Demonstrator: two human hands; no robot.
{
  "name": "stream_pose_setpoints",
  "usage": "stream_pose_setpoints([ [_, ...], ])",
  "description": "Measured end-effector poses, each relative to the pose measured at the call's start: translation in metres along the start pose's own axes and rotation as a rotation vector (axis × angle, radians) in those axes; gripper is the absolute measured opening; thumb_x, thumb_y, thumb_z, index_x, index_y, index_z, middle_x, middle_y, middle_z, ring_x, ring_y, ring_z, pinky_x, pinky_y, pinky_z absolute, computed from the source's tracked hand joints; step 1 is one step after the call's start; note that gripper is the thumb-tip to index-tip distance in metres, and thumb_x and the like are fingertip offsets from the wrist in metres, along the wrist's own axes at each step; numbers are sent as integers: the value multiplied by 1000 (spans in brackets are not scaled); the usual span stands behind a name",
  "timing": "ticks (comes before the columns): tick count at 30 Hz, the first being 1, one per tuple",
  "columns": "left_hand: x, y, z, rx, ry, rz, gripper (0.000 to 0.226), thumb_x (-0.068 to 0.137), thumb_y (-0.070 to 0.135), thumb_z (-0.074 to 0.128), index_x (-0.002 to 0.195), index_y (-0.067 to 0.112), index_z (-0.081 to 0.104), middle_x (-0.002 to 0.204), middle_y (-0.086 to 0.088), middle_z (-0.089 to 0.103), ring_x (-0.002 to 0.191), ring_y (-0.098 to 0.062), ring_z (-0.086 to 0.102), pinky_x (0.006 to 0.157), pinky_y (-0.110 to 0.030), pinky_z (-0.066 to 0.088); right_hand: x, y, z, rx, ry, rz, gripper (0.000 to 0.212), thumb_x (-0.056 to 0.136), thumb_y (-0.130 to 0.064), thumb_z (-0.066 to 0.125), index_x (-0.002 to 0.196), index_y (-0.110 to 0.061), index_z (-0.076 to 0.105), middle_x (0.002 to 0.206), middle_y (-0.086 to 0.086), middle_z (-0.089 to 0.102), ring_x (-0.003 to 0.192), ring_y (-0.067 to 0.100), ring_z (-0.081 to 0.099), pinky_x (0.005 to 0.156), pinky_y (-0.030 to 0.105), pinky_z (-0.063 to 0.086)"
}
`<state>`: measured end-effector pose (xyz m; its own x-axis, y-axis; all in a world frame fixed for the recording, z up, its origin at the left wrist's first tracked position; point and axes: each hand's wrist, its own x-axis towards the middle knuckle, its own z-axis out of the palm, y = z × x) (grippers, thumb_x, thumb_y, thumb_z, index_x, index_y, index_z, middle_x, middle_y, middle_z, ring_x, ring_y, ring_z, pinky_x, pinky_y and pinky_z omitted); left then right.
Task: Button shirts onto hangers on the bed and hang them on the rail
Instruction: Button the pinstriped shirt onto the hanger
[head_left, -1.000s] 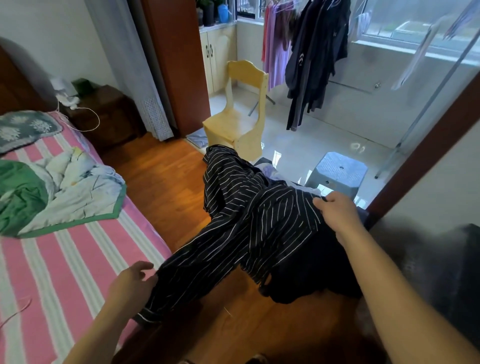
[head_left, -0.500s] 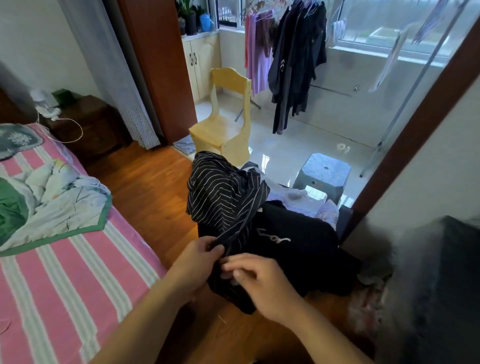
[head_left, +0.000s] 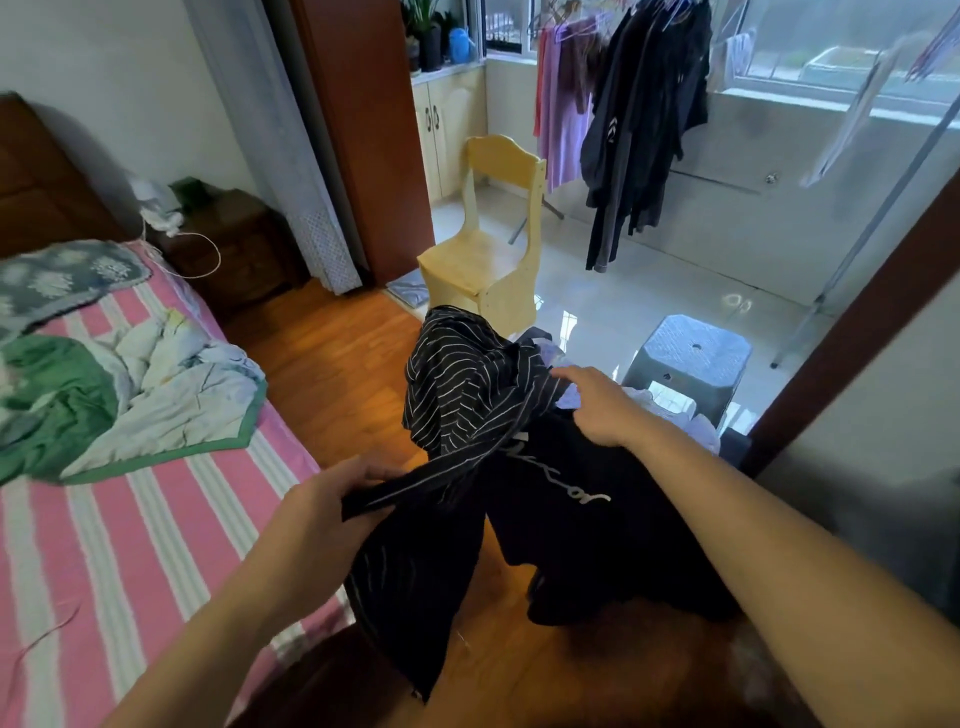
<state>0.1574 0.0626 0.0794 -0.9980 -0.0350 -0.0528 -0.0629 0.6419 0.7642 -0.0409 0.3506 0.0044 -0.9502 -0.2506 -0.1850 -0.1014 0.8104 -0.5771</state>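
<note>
A bed (head_left: 156, 519) with a pink and white striped sheet lies to the left of the person's hands, with a rumpled green-edged quilt (head_left: 156, 410) on it, well away from the fingers. Beyond the hands, past the wood floor, a clothes rail (head_left: 649, 5) carries dark and purple garments (head_left: 639, 119) near the window. A pale wooden chair (head_left: 488, 249) stands just beyond the hands, and a grey plastic stool (head_left: 691, 358) stands beyond the right hand. Between the hands hangs a black shirt with thin white stripes (head_left: 467, 395), stretched from one hand to the other and drooping below the left hand toward the floor. The left hand (head_left: 332, 514) grips a folded edge of the shirt, thumb on top and fingers curled under it. The right hand (head_left: 597, 405) holds the upper part of the shirt, fingers bent into the cloth. Beneath the right arm lies a heap of black clothing (head_left: 597, 519) with pale lettering.
</note>
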Motion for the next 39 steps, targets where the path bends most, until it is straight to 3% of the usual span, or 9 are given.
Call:
stream_pose_setpoints([
  [4,-8,-11,-1,-105,64,-74,28,93,8,70,101,34,75,88,16,75,88,-3,70,70,-9,49,51,13,10,155,-120,55,83,96,-1,50,162,-32,10,148,2,45,110,21,58,80,23,48],
  [9,-12,-30,-6,-424,103,-249,37,91,-10,65,97,25,78,93,-6,78,89,-20,74,69,-18,56,63,15,15,262,-88,145,33,91,4,55,117,-10,68,111,13,66,97,28,65,81,31,52],
  [13,-23,-61,-17,-687,96,-440,28,81,-5,76,104,11,78,105,-19,76,101,-40,71,90,-50,59,39,-4,4,218,63,88,26,84,7,66,90,-19,70,93,5,66,81,18,60,64,20,42],
  [17,-38,-98,-42,-808,257,-426,54,54,30,97,101,10,80,109,-19,75,103,-37,72,85,-49,58,18,-51,-8,215,189,-41,21,83,-3,73,89,-22,66,91,3,69,87,24,63,70,28,40],
  [19,-47,-120,-64,-818,402,-393,36,78,27,83,108,7,76,110,-16,76,107,-40,70,92,-51,52,10,-98,-3,216,168,-158,26,85,-4,71,84,-27,58,82,-4,62,76,14,57,62,19,37],
  [29,-173,-162,-311,116,1257,-206,16,97,21,66,110,13,72,99,-3,72,94,-18,66,82,-31,46,-35,-388,76,404,249,-637,19,92,-14,69,87,-16,51,71,-10,55,60,-9,52,58,24,38],
  [34,-275,-158,-413,140,943,-128,24,78,13,81,82,36,78,83,21,76,72,15,62,76,-12,51,-55,-534,131,409,394,-775,20,98,-26,63,104,-12,50,80,1,60,69,19,57,62,33,34],
  [36,-316,-180,-439,234,762,-342,31,79,9,83,78,39,77,77,27,74,75,15,64,78,-16,51,-56,-575,165,180,344,-820,29,100,-32,59,121,-15,49,92,15,67,79,37,63,65,40,43],
  [39,-376,-216,-474,344,1009,-526,9,88,24,78,91,17,81,81,0,77,88,-16,72,77,-38,52,-72,-629,207,41,410,-1042,36,100,-39,58,122,-12,60,90,23,70,79,46,66,63,43,46],
])
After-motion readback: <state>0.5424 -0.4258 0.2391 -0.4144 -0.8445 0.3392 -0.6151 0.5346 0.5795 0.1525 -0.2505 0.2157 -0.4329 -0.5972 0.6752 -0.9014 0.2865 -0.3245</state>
